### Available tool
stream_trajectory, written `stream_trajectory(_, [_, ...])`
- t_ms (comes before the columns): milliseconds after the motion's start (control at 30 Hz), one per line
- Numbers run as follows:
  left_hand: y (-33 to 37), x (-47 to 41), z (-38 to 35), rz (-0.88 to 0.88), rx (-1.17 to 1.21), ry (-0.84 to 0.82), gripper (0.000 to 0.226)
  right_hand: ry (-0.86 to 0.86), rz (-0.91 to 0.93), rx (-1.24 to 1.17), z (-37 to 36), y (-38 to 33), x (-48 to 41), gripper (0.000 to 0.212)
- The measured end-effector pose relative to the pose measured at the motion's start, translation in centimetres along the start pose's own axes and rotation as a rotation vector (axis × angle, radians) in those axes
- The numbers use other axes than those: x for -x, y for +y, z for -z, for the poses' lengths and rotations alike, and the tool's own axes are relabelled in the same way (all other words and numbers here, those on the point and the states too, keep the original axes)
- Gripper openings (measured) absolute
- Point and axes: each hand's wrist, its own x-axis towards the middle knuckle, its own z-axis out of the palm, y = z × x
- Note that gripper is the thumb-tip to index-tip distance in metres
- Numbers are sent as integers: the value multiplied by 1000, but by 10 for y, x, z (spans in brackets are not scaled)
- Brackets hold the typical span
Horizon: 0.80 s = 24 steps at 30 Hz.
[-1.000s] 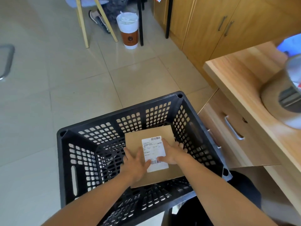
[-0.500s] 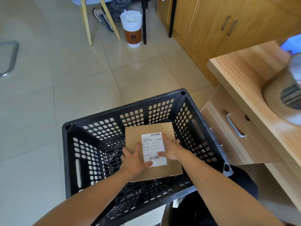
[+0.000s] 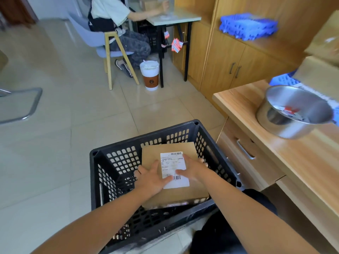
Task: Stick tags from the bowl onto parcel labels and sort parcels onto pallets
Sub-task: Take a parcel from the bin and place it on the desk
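Observation:
A flat brown cardboard parcel (image 3: pixel 152 154) with a white shipping label (image 3: pixel 173 163) is at the top of a black slotted crate (image 3: pixel 117 156) on the floor. My left hand (image 3: pixel 153 177) grips the parcel's left edge, thumb on the label. My right hand (image 3: pixel 192 168) holds its right edge, fingers curled over the side. A steel bowl (image 3: pixel 286 123) holding red and white tags (image 3: pixel 289 110) stands on the wooden desk (image 3: pixel 286 156) at the right.
A blue pallet (image 3: pixel 247 26) lies on the cabinet shelf at the upper right; another blue pallet (image 3: pixel 282 80) with boxes sits behind the bowl. A person sits at a small table (image 3: pixel 174 18) ahead, with a cup-shaped bin (image 3: pixel 149 75) beside it. The desk drawer (image 3: pixel 245 149) is close to the crate.
The view has tilted up, bringing the seated person, the blue pallets and the whole bowl into sight. Both hands keep their hold and the parcel sits higher in the crate.

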Motion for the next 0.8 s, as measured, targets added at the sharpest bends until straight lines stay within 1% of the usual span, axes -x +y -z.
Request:
stream_trajectory(100, [10,21,19,-20,15,45,97,128,-43,-30,7,-8,23,88])
stream_trajectory(367, [34,76,79,-118,1,235,92,388,-54,-38,41,-28,100,83])
stream_trajectory(500, [56,102,109,-189,-11,299,93,497,-83,-47,69,-31,139,83])
stream_trajectory(800, [128,160,154,-413,-73,352,94,718,-196,-57,129,-4,231,82])
